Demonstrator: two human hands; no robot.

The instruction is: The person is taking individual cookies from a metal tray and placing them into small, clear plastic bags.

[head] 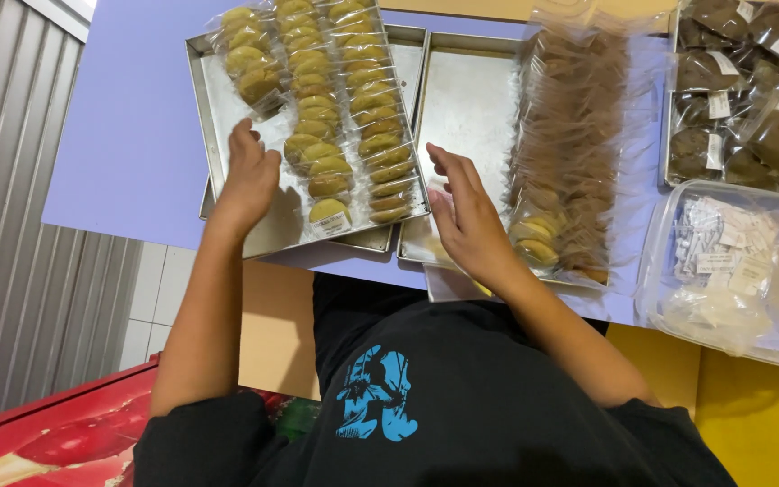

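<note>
My left hand [250,176] rests on the bare part of a metal tray [218,126], fingers loosely curled, beside rows of wrapped yellow-green cookies [340,117]. My right hand [466,216] hovers with fingers apart over a second metal tray [466,99], near its front edge. To the right of that hand lies a row of wrapped brown cookies [574,135], with a few pale wrapped ones [534,239] at the near end. Neither hand holds anything that I can see.
A third tray of dark wrapped cookies [741,90] sits at the far right. A clear plastic tub [678,225] with small paper packets stands at the right front. The trays lie on a lilac table [128,135]; a ribbed metal wall [11,225] is at the left.
</note>
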